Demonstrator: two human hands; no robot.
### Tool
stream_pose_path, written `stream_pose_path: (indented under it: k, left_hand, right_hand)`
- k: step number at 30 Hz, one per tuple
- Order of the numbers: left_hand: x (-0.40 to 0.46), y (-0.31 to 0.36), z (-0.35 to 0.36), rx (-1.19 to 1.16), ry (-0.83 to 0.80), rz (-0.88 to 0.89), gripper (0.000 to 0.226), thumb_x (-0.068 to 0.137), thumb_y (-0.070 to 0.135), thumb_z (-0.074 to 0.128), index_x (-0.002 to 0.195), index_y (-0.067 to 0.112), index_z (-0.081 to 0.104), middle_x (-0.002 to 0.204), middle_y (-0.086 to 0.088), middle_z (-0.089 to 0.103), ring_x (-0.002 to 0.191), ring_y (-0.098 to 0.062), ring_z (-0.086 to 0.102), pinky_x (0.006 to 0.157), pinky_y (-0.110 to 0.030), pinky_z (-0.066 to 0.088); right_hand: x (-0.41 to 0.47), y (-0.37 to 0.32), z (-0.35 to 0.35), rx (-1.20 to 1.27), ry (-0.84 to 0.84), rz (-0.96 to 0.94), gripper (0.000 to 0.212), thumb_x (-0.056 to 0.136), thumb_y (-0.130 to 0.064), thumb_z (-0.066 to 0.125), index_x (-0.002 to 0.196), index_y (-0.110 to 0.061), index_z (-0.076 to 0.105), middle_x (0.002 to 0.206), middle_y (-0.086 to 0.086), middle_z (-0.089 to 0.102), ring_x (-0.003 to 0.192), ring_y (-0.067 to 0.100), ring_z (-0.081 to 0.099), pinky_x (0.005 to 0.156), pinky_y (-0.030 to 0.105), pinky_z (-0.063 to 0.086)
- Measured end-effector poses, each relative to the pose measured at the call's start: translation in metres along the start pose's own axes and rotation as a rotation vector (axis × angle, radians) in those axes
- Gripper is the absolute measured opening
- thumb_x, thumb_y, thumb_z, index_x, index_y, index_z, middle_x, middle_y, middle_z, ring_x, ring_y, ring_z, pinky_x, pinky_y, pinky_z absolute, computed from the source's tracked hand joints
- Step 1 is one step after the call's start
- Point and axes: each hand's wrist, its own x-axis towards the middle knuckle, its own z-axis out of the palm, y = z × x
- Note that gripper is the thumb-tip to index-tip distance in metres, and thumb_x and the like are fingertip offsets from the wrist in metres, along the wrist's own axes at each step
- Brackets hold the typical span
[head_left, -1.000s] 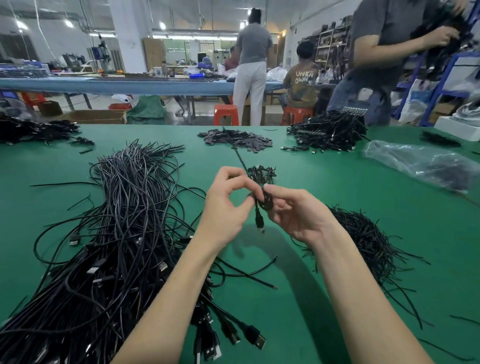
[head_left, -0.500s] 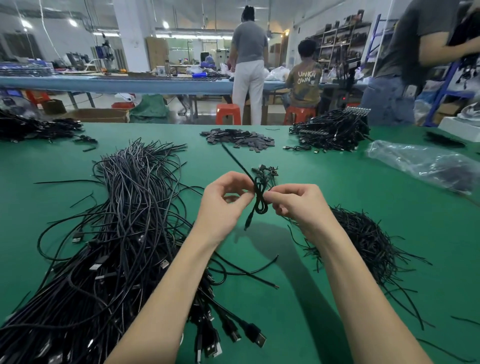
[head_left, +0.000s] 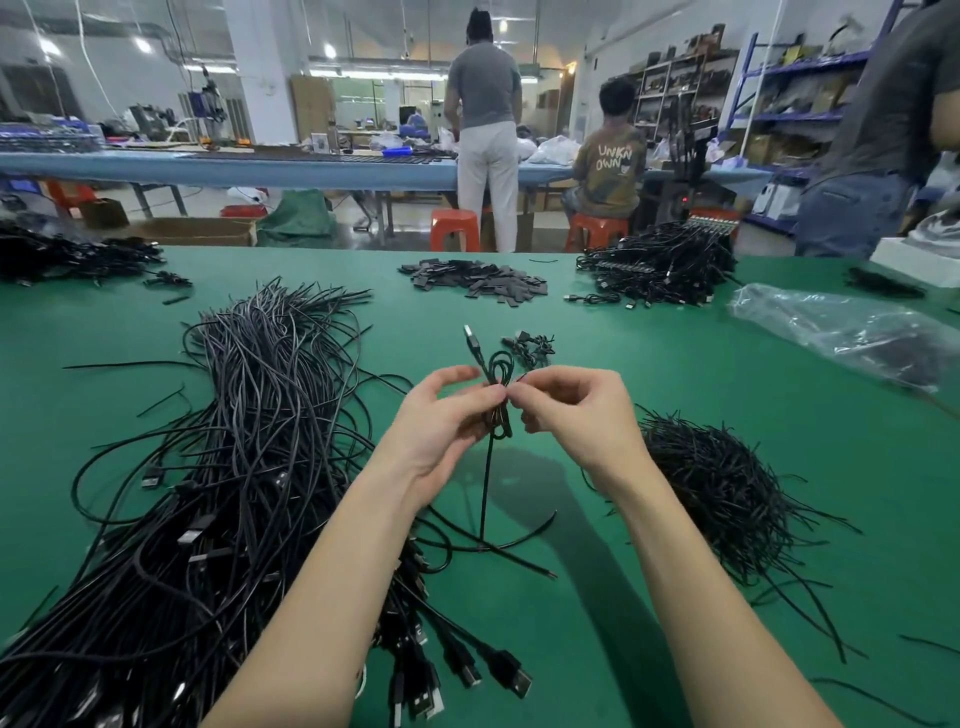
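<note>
both hands pinch the looped cable (head_left: 500, 370) at its waist, holding it up over the green table (head_left: 675, 374), likely to keep the loops gathered for tying. the left hand (head_left: 441, 421) grips the loops and the right hand (head_left: 576, 410) pinches just beside it. half a second ago the plug (head_left: 469, 332) hung down; now it points up and the long end dangles to the table.

I see the person's two arms, and both are uncovered. The left forearm (head_left: 322, 597) and the right forearm (head_left: 701, 597) are slim and smooth, bare along all the length that shows. They narrow to slender wrists. The left hand (head_left: 441, 421) and the right hand (head_left: 576, 415) are bare as well, with long, thin fingers and rounded knuckles. The nails are too small for me to judge.
</note>
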Motion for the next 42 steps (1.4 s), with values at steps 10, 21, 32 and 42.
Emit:
stream_pose_path:
  k: [10,21,32,42]
  left_hand:
    - [0.002,-0.001,0.001,0.064,0.04,0.067,0.026,0.085,0.005,0.074,0.108,0.015,0.066,0.088,-0.002,0.074,0.074,-0.01,0.067,0.07,-0.024,0.053]
    - [0.003,-0.004,-0.002,0.088,0.002,-0.001,0.021,0.085,0.009,0.074,0.103,0.017,0.066,0.089,-0.004,0.072,0.078,-0.014,0.065,0.071,-0.03,0.05]
    - [0.005,-0.003,-0.003,0.066,0.045,0.094,0.017,0.086,0.008,0.073,0.096,0.018,0.064,0.082,0.0,0.074,0.073,-0.011,0.067,0.061,-0.021,0.051]
    - [0.006,-0.003,-0.005,0.076,0.051,-0.005,0.012,0.087,0.012,0.073,0.096,0.015,0.066,0.084,-0.003,0.069,0.074,-0.015,0.062,0.053,-0.025,0.048]
  right_hand:
    - [-0.001,-0.003,-0.016,0.07,-0.133,0.047,0.024,0.091,-0.002,0.069,0.111,-0.016,0.067,0.098,-0.002,0.075,0.068,0.016,0.07,0.062,0.025,0.057]
    - [0.002,0.019,-0.011,-0.395,-0.023,-0.453,0.006,0.086,-0.031,0.08,0.088,-0.03,0.075,0.085,-0.018,0.072,0.062,0.01,0.064,0.057,0.012,0.045]
    - [-0.003,-0.001,-0.003,0.141,-0.22,0.171,0.024,0.086,-0.016,0.08,0.108,-0.019,0.071,0.09,-0.003,0.077,0.064,0.012,0.069,0.058,0.022,0.056]
    - [-0.001,0.016,-0.014,-0.524,-0.087,-0.5,0.036,0.087,-0.02,0.075,0.113,-0.041,0.064,0.097,-0.024,0.068,0.075,0.009,0.065,0.067,0.021,0.051]
